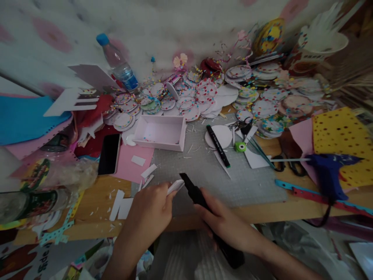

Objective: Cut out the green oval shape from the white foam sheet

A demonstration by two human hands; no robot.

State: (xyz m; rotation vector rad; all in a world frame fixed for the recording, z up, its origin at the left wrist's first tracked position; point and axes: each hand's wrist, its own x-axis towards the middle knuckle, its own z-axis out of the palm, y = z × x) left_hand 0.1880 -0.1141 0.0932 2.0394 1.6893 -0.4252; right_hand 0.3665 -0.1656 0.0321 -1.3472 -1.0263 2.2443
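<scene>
Between the thumb and fingers of my left hand (154, 208) is a small white piece of card (175, 186), its edge pointing right. My right hand (218, 221) grips a black utility knife (194, 193) by its thick handle, the dark blade tip beside the white piece. Whether blade and card touch, I cannot tell. Both hands are over the front edge of the grey cutting mat (198, 163). Beyond them stands an open white box (184, 134). A black marker (218, 146) lies across a white paper disc (227, 136).
A phone (109, 154) and white offcuts (116, 204) lie left. Decorated paper discs (186, 101) line the back beside a water bottle (124, 70). On the right are a green punch (240, 146), scissors (297, 168), a blue glue gun (326, 171) and a red strip (309, 194).
</scene>
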